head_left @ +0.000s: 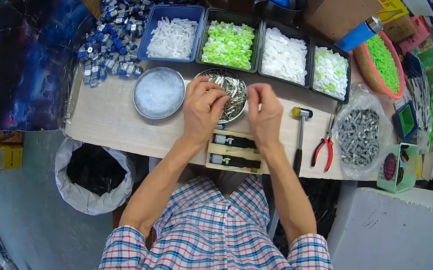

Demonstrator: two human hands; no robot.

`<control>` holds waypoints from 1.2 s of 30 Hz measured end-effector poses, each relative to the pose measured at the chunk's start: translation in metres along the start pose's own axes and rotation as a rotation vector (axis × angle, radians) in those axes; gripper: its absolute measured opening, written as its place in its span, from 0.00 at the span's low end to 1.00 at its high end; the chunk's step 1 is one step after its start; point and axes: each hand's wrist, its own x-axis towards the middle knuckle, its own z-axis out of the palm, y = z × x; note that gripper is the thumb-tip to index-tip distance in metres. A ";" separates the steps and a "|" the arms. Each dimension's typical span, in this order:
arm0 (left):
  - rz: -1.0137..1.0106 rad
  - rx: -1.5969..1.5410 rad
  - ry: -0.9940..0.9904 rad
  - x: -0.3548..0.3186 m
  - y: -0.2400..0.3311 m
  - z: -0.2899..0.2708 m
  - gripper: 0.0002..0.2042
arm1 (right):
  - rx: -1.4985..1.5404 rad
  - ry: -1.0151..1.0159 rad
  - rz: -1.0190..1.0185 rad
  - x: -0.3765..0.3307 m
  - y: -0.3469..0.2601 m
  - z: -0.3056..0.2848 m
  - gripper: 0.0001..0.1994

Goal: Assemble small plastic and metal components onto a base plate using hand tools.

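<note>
Our left hand [204, 107] sits over the near rim of the round metal bowl of small metal pieces [230, 93], fingers curled together and touching the pieces; we cannot tell whether one is pinched. Our right hand [264, 114] is just beside it, thumb and forefinger closed together at the bowl's right edge; any part held there is too small to make out.

Directly below both hands, toward our body: a pale wooden jig [235, 152] holding two dark, blue-tipped cylindrical parts side by side. Left of the left hand: a round dish of clear granules [159, 93]. Right of the right hand: a small mallet [300, 132], then red-handled pliers [324, 148], then a clear bag of grey parts [358, 137].

Beyond the fingertips: a row of four trays [250, 21] with white, green, white and mixed white-green pieces. All rest on the pale workboard [110, 117].
</note>
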 end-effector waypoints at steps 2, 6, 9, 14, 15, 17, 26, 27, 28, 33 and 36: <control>0.015 0.006 0.003 0.002 0.001 -0.001 0.03 | 0.085 -0.033 0.127 -0.012 -0.002 0.009 0.03; -0.083 -0.040 -0.044 0.000 0.007 -0.003 0.03 | 0.281 -0.089 0.361 -0.017 -0.007 0.013 0.05; -0.131 -0.097 -0.079 0.000 0.014 -0.007 0.04 | 0.434 -0.095 0.424 -0.021 -0.007 0.013 0.06; -0.237 -0.203 -0.148 -0.005 0.019 -0.010 0.04 | 0.519 -0.117 0.441 -0.029 -0.013 0.009 0.06; -0.262 -0.240 -0.163 -0.005 0.020 -0.011 0.03 | 0.533 -0.114 0.441 -0.030 -0.016 0.007 0.07; -0.278 -0.262 -0.170 -0.005 0.025 -0.014 0.03 | 0.546 -0.112 0.443 -0.031 -0.020 0.004 0.07; -0.273 -0.290 -0.184 -0.009 0.029 -0.017 0.03 | 0.534 -0.107 0.430 -0.039 -0.022 0.000 0.06; -0.276 -0.292 -0.182 -0.010 0.030 -0.017 0.03 | 0.469 -0.085 0.387 -0.041 -0.022 0.001 0.06; -0.277 -0.291 -0.181 -0.011 0.031 -0.018 0.03 | 0.405 -0.062 0.345 -0.043 -0.023 0.001 0.05; -0.058 -0.093 -0.141 -0.014 0.045 -0.028 0.03 | -0.005 -0.013 -0.192 -0.049 -0.034 -0.012 0.05; -0.005 -0.119 -0.244 -0.022 0.048 -0.039 0.04 | 0.237 -0.178 0.070 -0.060 -0.038 -0.032 0.05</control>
